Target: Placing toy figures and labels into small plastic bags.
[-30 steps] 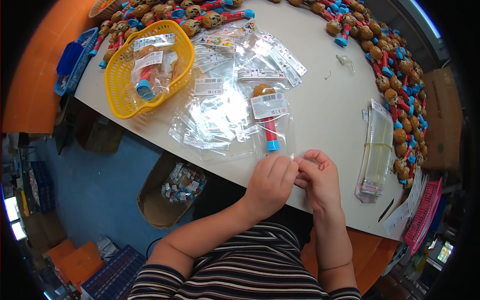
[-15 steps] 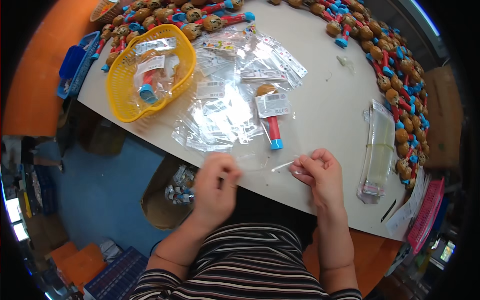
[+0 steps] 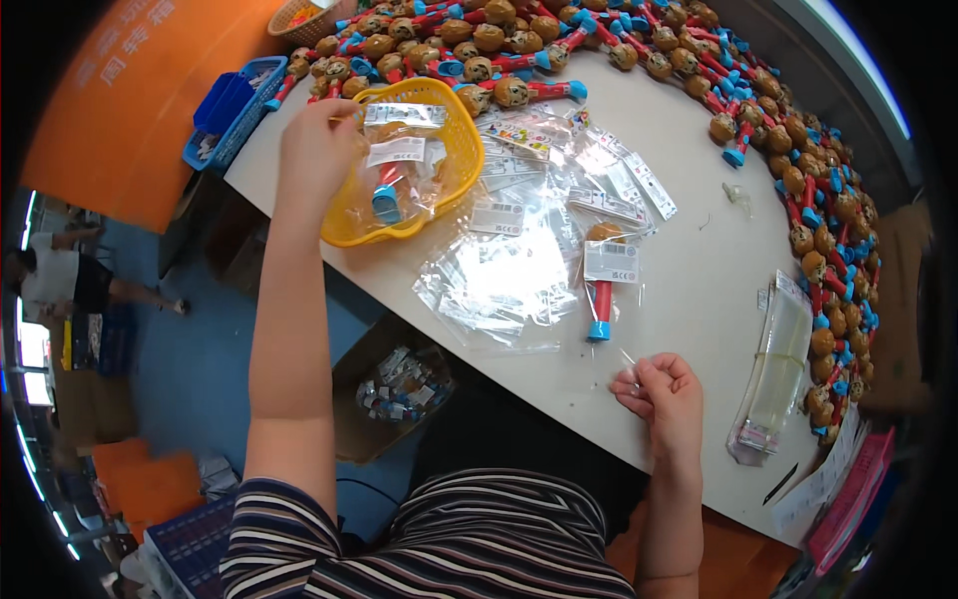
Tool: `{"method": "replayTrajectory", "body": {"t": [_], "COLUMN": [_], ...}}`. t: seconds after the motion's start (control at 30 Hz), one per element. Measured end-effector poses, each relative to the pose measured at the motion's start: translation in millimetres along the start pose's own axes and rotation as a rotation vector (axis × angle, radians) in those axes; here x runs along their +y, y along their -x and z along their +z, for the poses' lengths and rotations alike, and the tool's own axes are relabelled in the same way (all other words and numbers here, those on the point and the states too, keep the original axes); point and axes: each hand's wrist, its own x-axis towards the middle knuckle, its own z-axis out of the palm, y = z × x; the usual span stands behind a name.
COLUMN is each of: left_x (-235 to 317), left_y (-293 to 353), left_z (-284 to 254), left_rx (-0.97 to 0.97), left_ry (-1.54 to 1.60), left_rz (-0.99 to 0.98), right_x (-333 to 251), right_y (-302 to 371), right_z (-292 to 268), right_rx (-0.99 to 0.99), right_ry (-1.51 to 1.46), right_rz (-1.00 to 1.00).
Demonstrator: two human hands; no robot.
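At the left rim of the yellow plastic basket point(image 3: 462, 125), my left hand point(image 3: 317, 150) is closed, fingers curled on the edge. Inside the basket lies a bagged toy point(image 3: 387, 185) with a red handle, blue end and white label. My right hand point(image 3: 664, 394), above the table's near edge, pinches a small strip of clear plastic point(image 3: 628, 361). Just beyond it lies another bagged toy point(image 3: 602, 299), brown-headed with a red handle, under a white label card point(image 3: 611, 262). Clear plastic bags point(image 3: 499, 280) with printed headers spread between the basket and that toy.
Many brown-headed toys point(image 3: 788, 140) pile along the table's far and right edges. A banded stack of clear bags point(image 3: 775, 364) lies at right, near a black pen-like tool point(image 3: 780, 484) and pink basket point(image 3: 856, 499). A blue basket point(image 3: 249, 110) stands far left; a box of packets point(image 3: 404, 384) sits below the table.
My left hand has moved from the table's near edge up to the yellow basket's rim. My right hand still pinches clear plastic. The whole view has shifted, and a person now shows at far left.
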Motion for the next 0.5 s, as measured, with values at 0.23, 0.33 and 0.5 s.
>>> {"method": "replayTrajectory", "body": {"t": [0.23,0.33,0.5], "left_x": [47,-13,7], "left_y": [67,40,32], "left_z": [-9,-24,-37], "left_rx": [0.584,0.436,0.403], "left_ry": [-0.32,-0.337,-0.286], "left_rz": [0.462,0.16,-0.09], "right_x": [11,1,-3], "right_y": [6,7,6], "right_z": [-22,-34,-40], "right_rx": [0.041,-0.027,0.005], "right_ry": [0.312,0.776,0.956], "right_rz": [-0.393,-0.621,-0.816]}}
